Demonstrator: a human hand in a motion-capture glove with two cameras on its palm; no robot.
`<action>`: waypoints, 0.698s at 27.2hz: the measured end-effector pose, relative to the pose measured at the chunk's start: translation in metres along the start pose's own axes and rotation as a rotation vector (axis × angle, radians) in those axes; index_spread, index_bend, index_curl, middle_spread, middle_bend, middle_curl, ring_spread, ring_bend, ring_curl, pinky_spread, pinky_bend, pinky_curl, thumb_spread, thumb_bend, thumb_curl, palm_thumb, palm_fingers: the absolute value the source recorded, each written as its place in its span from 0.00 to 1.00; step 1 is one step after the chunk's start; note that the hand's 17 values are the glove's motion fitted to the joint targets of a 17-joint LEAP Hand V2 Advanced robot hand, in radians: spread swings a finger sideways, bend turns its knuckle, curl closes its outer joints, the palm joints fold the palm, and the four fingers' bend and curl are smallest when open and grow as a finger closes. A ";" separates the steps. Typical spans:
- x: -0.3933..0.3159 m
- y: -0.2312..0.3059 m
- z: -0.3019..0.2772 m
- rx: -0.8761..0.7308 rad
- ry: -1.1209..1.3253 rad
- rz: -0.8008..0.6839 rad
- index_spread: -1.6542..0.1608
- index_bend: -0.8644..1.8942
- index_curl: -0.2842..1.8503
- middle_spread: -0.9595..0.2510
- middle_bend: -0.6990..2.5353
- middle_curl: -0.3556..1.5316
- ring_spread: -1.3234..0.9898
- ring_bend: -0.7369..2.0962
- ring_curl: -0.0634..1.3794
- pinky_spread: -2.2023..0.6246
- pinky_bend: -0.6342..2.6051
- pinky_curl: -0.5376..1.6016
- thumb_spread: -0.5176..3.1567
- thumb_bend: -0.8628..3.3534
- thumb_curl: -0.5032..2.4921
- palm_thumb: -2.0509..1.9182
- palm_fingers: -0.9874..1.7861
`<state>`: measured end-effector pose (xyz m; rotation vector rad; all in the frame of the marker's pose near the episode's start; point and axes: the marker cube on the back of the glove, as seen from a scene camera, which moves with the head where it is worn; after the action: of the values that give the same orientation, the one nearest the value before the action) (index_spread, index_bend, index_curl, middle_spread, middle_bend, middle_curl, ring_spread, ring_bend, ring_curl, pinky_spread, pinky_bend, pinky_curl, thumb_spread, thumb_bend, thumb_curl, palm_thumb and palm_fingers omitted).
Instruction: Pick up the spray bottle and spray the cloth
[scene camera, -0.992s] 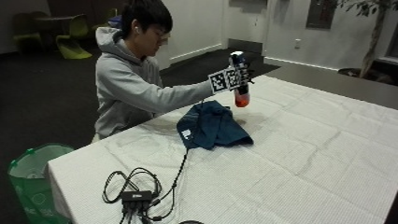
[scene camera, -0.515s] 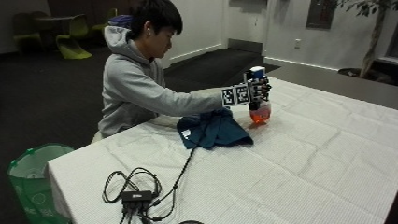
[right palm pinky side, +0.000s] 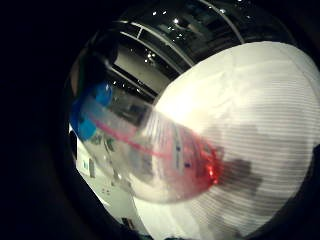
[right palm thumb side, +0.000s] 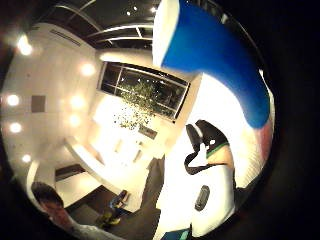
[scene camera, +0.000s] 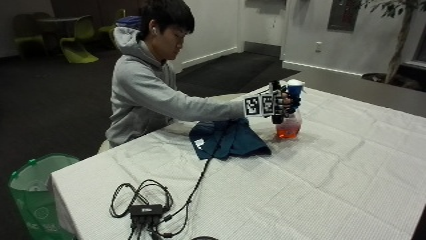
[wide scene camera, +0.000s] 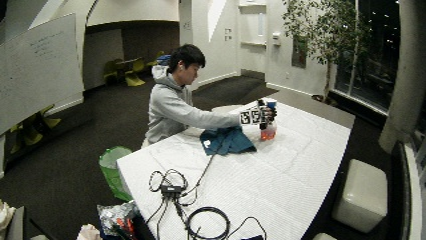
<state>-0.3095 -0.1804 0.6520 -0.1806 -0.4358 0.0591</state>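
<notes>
The gloved right hand (scene camera: 285, 102) holds the clear plastic spray bottle with blue head (scene camera: 290, 116) upright, low over the counter (scene camera: 346, 170). The crumpled dark blue cloth (scene camera: 227, 140) beside the hand looks not yet sprayed.

Clear glossy plastic on spray bottle (scene camera: 289, 125), smooth blue plastic head. Soft matt fabric on teal cloth (scene camera: 227, 139), creased. White ribbed textile over desk (scene camera: 346, 180), matt, lightly wrinkled. Black matt glove on hand (scene camera: 285, 102).

Spray bottle's blue head (right palm thumb side: 220, 65) fills the frame edge, close to the palm. White tablecloth (right palm thumb side: 215, 200) beyond it, a small dark oblong object (right palm thumb side: 201, 198) lying on it.
</notes>
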 end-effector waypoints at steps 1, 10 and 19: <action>0.000 0.003 -0.005 -0.011 0.006 -0.001 0.78 0.33 0.32 0.71 0.33 0.43 0.51 0.42 0.35 0.74 0.32 0.46 0.33 0.19 0.37 0.75 0.55; -0.023 0.045 -0.074 -0.060 0.038 -0.075 0.77 0.34 0.28 0.76 0.30 0.40 0.53 0.41 0.31 0.80 0.34 0.44 0.36 0.19 0.34 0.72 0.46; -0.030 0.112 -0.153 -0.082 0.154 -0.210 0.77 0.35 0.26 0.78 0.28 0.40 0.53 0.43 0.31 0.81 0.33 0.43 0.38 0.20 0.33 0.72 0.50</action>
<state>-0.2735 -0.0975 0.4822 -0.2179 -0.3022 -0.1781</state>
